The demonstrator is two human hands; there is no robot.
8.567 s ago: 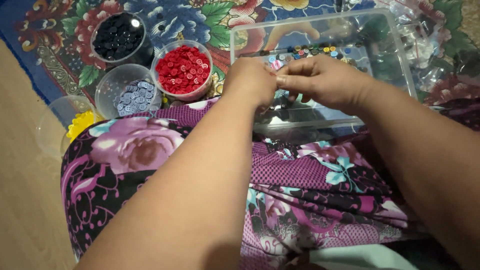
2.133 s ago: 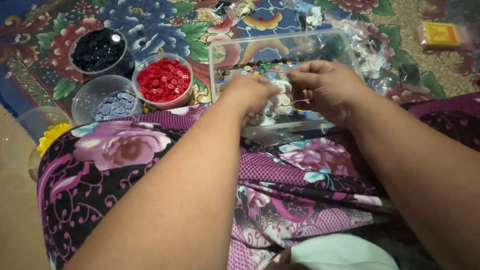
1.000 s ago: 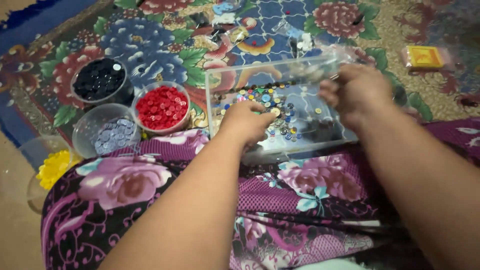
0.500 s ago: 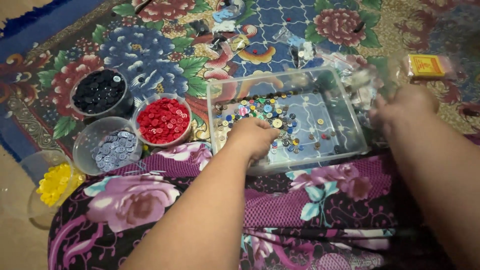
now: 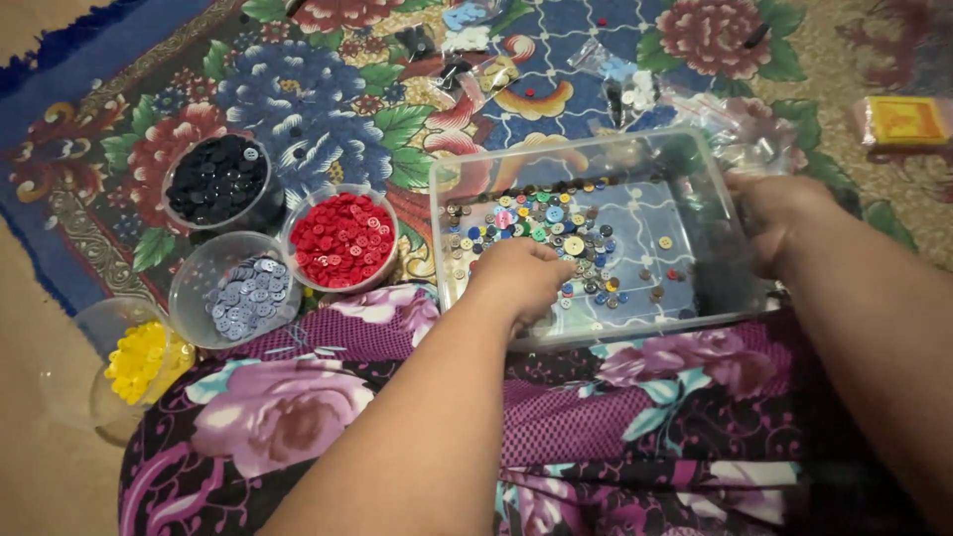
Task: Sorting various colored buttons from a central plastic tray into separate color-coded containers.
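Two hands worked a clear rectangular plastic tray [image 5: 606, 333] lying on a flowered rug [image 5: 298, 99]: the right hand [image 5: 784, 218] gripped its far rim, while the left hand [image 5: 521, 278] curled narrowly over small glossy mixed-colour round buttons [image 5: 556, 223], its hold hidden. Tipping that smooth tray would likely scatter them, near the round red-button cup [image 5: 342, 238].

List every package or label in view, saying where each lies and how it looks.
Yellow packet: far right on the carpet, flat, rectangular, yellow with an orange middle, in clear wrap.
Clear plastic bags: on the carpet beyond the clear tray, small, crumpled, with small pieces inside.
No signs or screens.
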